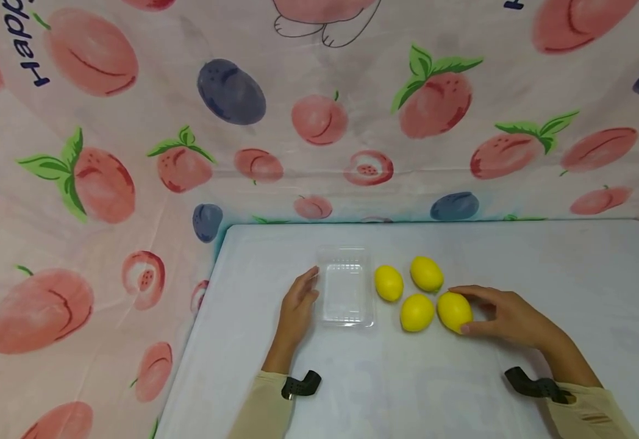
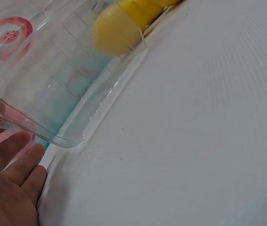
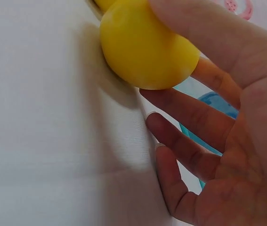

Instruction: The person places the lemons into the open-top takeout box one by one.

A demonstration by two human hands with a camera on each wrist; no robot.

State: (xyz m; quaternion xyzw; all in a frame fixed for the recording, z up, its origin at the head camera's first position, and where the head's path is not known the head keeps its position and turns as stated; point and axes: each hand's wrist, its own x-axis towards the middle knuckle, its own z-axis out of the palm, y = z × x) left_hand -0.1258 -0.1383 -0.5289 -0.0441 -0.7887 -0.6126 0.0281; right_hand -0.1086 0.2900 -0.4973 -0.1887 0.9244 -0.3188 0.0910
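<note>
A clear plastic container stands on the white table, its inside facing up. My left hand is at the container's left side, fingers fairly straight and touching or nearly touching its wall; in the left wrist view several fingers spread beside the container's corner. To the right of the container, my right hand pinches a yellow lemon between thumb and forefinger. That lemon sits on or just over the cloth, while the other fingers stay loosely bent below it.
Three more lemons lie between the container and the held one: a left one, a back one and a front one. A fruit-printed curtain hangs behind the white table and along its left side.
</note>
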